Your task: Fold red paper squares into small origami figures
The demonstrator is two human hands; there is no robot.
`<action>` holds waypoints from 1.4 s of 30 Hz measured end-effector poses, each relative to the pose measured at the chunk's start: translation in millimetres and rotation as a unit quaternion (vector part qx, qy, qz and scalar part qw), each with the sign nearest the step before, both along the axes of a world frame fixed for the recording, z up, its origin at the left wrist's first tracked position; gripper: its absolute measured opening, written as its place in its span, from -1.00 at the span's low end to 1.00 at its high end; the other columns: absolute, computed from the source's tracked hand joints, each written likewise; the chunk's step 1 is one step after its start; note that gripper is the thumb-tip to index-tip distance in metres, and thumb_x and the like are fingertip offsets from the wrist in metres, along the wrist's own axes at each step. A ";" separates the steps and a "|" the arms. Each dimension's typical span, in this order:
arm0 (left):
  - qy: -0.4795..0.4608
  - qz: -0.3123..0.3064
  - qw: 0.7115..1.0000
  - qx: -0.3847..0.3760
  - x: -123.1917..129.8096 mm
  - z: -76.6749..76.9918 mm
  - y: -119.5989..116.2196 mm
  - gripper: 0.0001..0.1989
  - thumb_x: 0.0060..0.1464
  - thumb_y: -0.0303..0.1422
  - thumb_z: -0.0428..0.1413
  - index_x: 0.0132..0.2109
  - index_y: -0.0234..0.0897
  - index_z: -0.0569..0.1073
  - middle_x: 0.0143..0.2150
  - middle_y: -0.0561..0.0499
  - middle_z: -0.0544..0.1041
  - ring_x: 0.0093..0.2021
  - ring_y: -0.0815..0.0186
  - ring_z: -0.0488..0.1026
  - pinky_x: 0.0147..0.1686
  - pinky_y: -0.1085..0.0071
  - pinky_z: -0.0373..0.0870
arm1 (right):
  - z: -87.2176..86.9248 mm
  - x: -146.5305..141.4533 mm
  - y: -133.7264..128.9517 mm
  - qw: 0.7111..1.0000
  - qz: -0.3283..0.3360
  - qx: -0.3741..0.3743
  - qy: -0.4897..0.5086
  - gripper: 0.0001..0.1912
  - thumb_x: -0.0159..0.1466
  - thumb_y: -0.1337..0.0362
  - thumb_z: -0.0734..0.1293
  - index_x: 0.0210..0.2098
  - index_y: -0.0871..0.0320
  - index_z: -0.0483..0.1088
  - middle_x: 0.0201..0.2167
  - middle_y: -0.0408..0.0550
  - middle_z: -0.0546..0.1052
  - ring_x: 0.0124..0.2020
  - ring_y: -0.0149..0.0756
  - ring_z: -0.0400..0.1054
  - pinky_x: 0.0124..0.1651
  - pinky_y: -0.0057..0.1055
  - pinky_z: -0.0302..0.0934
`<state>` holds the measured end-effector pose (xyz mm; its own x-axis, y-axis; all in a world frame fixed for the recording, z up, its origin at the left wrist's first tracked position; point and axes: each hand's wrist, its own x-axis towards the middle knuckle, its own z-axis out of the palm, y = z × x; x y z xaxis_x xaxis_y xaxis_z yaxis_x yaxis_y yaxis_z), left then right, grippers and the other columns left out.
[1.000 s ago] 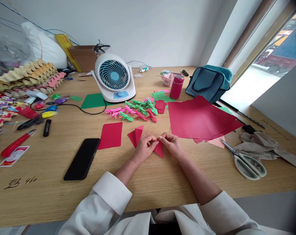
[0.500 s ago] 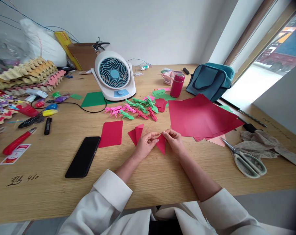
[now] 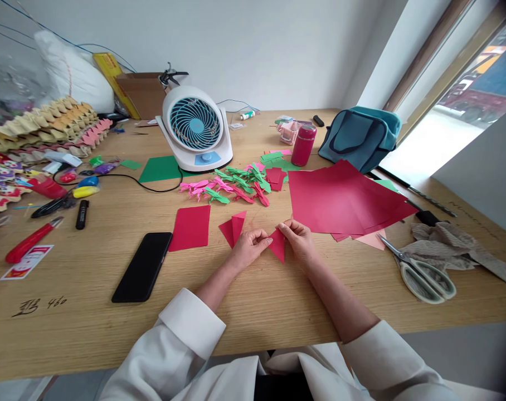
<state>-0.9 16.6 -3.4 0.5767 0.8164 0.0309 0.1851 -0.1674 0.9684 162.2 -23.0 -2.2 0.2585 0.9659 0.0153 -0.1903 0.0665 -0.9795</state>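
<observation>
Pinched by the left hand (image 3: 251,246) and right hand (image 3: 298,239), right of the phone (image 3: 142,268), is a red paper triangle (image 3: 278,249). Its tip is pointed toward the wearer (image 3: 236,381), nearer the right hand.

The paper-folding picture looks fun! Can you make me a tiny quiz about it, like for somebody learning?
1. What colour is the paper that the right hand pinches? A) green B) red C) white

2. True or false: the scissors lie on the right-hand side of the table.

3. Fill in: the red bottle stands between the fan and the blue ____.

Key: 1. B, red. 2. True. 3. Bag.
</observation>
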 end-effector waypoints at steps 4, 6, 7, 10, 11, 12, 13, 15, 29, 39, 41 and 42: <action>0.000 0.003 0.999 -0.045 -0.5 1.9 -1.1 -0.67 0.09 -0.11 0.13 -0.42 -0.30 0.34 -0.60 0.18 0.25 -0.63 0.51 0.18 -0.64 0.55 0.04 | -0.6 0.9 0.4 1.000 -0.002 -0.004 -0.012 -0.60 0.06 -0.05 0.47 -0.55 0.13 0.36 -0.62 -0.22 0.31 -0.56 -0.44 0.09 -0.48 -0.45 0.02; 0.001 0.009 0.998 -0.061 -0.4 3.0 -1.5 -0.65 0.05 -0.08 0.16 -0.41 -0.31 0.37 -0.58 0.16 0.30 -0.62 0.51 0.19 -0.64 0.55 0.06 | -1.6 1.5 0.9 1.000 -0.001 -0.007 -0.011 -0.59 0.06 -0.06 0.47 -0.55 0.13 0.35 -0.62 -0.22 0.32 -0.57 -0.44 0.11 -0.47 -0.45 0.03; 0.003 0.012 0.998 -0.067 -0.4 3.6 -1.7 -0.64 0.04 -0.07 0.17 -0.41 -0.32 0.38 -0.58 0.15 0.32 -0.62 0.51 0.19 -0.64 0.55 0.06 | -2.4 1.9 1.1 1.000 0.000 -0.008 -0.008 -0.59 0.05 -0.07 0.47 -0.54 0.13 0.35 -0.62 -0.22 0.32 -0.57 -0.44 0.11 -0.47 -0.45 0.03; 0.009 0.015 0.997 -0.080 -0.8 5.0 -1.7 -0.60 0.01 -0.04 0.19 -0.41 -0.33 0.40 -0.57 0.13 0.35 -0.63 0.52 0.19 -0.64 0.56 0.07 | -5.3 2.6 2.0 1.000 0.011 -0.012 0.008 -0.58 0.04 -0.08 0.48 -0.54 0.13 0.36 -0.62 -0.22 0.33 -0.58 -0.44 0.11 -0.48 -0.45 0.03; 0.010 0.014 0.996 -0.085 -1.0 5.3 -1.7 -0.60 0.00 -0.04 0.19 -0.42 -0.34 0.40 -0.57 0.13 0.36 -0.63 0.52 0.19 -0.64 0.55 0.07 | -6.1 2.8 2.3 1.000 0.015 -0.012 0.015 -0.58 0.03 -0.08 0.48 -0.54 0.13 0.36 -0.62 -0.22 0.33 -0.58 -0.44 0.11 -0.49 -0.45 0.03; 0.010 0.013 0.996 -0.090 -1.2 5.4 -1.5 -0.59 -0.01 -0.03 0.19 -0.41 -0.34 0.41 -0.57 0.12 0.36 -0.63 0.53 0.18 -0.64 0.55 0.07 | -6.8 2.8 2.5 1.000 0.017 -0.012 0.023 -0.59 0.03 -0.07 0.48 -0.54 0.13 0.36 -0.62 -0.22 0.34 -0.58 -0.45 0.11 -0.49 -0.45 0.03; 0.010 0.012 0.995 -0.094 -1.3 5.4 -1.4 -0.59 -0.01 -0.03 0.20 -0.41 -0.34 0.42 -0.57 0.12 0.37 -0.64 0.53 0.18 -0.65 0.55 0.06 | -7.2 2.9 2.7 0.999 0.019 -0.012 0.029 -0.59 0.03 -0.06 0.49 -0.54 0.13 0.36 -0.61 -0.22 0.34 -0.58 -0.45 0.11 -0.49 -0.45 0.03; 0.008 0.013 0.995 -0.097 -1.5 5.2 -1.3 -0.59 -0.02 -0.02 0.21 -0.41 -0.35 0.43 -0.58 0.11 0.37 -0.64 0.52 0.18 -0.65 0.55 0.05 | -7.3 2.8 3.0 0.999 0.018 -0.015 0.032 -0.60 0.03 -0.06 0.49 -0.54 0.13 0.37 -0.62 -0.22 0.34 -0.58 -0.45 0.11 -0.50 -0.46 0.02; 0.011 0.030 0.999 -0.035 -1.8 0.2 -0.1 -0.61 0.02 -0.06 0.18 -0.46 -0.34 0.42 -0.59 0.11 0.37 -0.56 0.47 0.21 -0.54 0.53 0.12 | -3.2 6.4 2.4 0.995 0.078 -0.006 -0.063 -0.60 0.05 -0.07 0.47 -0.51 0.13 0.38 -0.57 -0.19 0.41 -0.53 -0.41 0.19 -0.46 -0.45 0.07; 0.001 0.063 0.995 -0.071 -0.4 1.1 -0.4 -0.61 -0.01 -0.04 0.20 -0.36 -0.34 0.46 -0.55 0.10 0.39 -0.63 0.48 0.21 -0.69 0.54 0.15 | -3.8 4.6 1.1 0.991 0.099 -0.009 -0.088 -0.60 0.07 -0.07 0.46 -0.55 0.14 0.39 -0.61 -0.17 0.42 -0.57 -0.40 0.20 -0.47 -0.42 0.08; -0.010 0.069 0.995 -0.077 -0.3 2.6 -0.2 -0.62 -0.03 -0.05 0.21 -0.37 -0.34 0.45 -0.54 0.10 0.40 -0.61 0.48 0.24 -0.68 0.54 0.18 | -3.2 4.6 1.0 0.993 0.095 -0.014 -0.073 -0.60 0.05 -0.07 0.47 -0.55 0.14 0.39 -0.60 -0.16 0.43 -0.57 -0.40 0.21 -0.47 -0.41 0.09; -0.013 0.068 0.995 -0.079 -0.2 3.1 -0.2 -0.62 -0.03 -0.05 0.21 -0.38 -0.33 0.45 -0.54 0.10 0.40 -0.61 0.48 0.24 -0.68 0.55 0.19 | -3.0 4.5 0.8 0.993 0.094 -0.016 -0.069 -0.59 0.04 -0.07 0.48 -0.55 0.14 0.39 -0.60 -0.16 0.43 -0.57 -0.40 0.21 -0.47 -0.42 0.09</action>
<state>-1.1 16.4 -0.3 0.4615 0.8826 -0.0902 0.1705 0.0115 0.9853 166.7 -22.2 -5.2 0.0719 0.9974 0.0061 -0.0599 0.0105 -0.9982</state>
